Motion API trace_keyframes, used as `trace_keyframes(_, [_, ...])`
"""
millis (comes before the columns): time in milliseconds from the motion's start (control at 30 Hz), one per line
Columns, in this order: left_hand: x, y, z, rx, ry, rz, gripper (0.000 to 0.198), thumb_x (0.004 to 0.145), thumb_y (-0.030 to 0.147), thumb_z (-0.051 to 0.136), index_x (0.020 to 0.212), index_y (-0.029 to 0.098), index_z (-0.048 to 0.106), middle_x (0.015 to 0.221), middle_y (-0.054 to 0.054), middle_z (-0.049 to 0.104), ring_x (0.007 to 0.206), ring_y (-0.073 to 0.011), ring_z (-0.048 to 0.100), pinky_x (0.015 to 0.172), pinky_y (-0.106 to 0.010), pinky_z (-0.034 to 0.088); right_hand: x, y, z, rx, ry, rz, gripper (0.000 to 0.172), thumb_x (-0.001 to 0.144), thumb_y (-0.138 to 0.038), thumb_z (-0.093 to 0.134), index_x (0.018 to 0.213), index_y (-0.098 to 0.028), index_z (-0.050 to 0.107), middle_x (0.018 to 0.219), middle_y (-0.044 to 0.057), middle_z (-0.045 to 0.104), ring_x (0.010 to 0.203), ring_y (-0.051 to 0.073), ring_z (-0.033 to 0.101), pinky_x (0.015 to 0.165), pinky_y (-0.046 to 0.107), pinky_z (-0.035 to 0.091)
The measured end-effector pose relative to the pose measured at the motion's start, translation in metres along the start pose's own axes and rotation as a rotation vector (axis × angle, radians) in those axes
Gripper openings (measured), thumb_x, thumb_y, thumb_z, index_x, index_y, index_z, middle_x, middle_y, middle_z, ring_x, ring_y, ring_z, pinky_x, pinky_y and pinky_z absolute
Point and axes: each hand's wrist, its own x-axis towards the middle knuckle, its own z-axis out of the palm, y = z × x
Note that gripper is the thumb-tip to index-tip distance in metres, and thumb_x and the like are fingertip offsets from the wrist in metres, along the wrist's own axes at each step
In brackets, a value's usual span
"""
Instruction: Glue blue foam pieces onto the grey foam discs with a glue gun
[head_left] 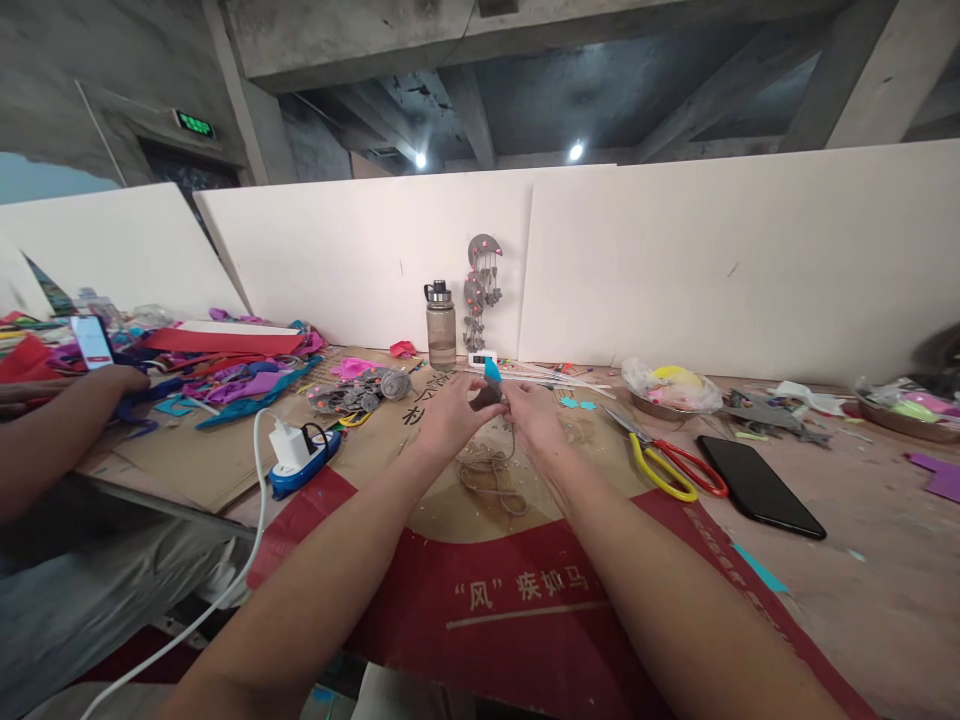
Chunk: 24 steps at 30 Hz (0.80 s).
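Note:
My left hand (448,415) is closed on a small dark grey piece (487,396), from whose top a blue bit (492,369) sticks up. Close against it on the right is my right hand (531,412), its fingers bent together at the piece; what lies between them is too small to make out. A thin grey cord (491,480) hangs down between the hands and lies in loose loops on the brown and red paper sheet (525,570). Two small blue cut-outs (578,404) rest just right of my right hand.
Scissors (675,465) and a black phone (761,487) lie to the right. Behind stand a bottle (441,328) and a grey hanging ornament (480,290) before white boards. A blue power strip (306,465) with a cable is on the left, near another person's arm (67,430).

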Motion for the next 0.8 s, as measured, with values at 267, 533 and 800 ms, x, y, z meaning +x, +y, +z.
trace_keyframes(267, [0.003,-0.002,0.0,-0.099,-0.011,-0.063,0.029,0.068,0.038,0.078,0.084,0.02,0.062,0.091,-0.006,0.067,0.091,-0.023,0.062,0.072,-0.032,0.052,-0.003,0.003,-0.001,-0.029,-0.148,-0.096,0.022,0.065,-0.039,0.062,0.07,-0.017,0.063,0.058,-0.004,0.052,0.052,0.009,0.037,0.05,0.024,0.027])
trace_keyframes(533, [0.003,0.006,0.002,-0.549,-0.091,-0.267,0.032,0.068,0.036,0.075,0.087,0.017,0.056,0.08,-0.001,0.063,0.071,-0.0142,0.06,0.059,-0.03,0.057,-0.005,-0.004,-0.003,-0.244,-0.118,-0.265,0.019,0.073,-0.032,0.057,0.077,-0.017,0.067,0.075,0.001,0.066,0.071,0.014,0.055,0.066,0.025,0.04])
trace_keyframes(800, [0.006,0.009,0.003,-0.761,-0.036,-0.341,0.028,0.066,0.029,0.078,0.079,0.015,0.058,0.074,0.0,0.066,0.075,-0.0126,0.064,0.085,-0.035,0.055,-0.011,-0.01,0.0,-0.287,-0.114,-0.351,0.013,0.075,-0.027,0.055,0.075,-0.017,0.064,0.075,0.002,0.066,0.069,0.014,0.055,0.07,0.027,0.042])
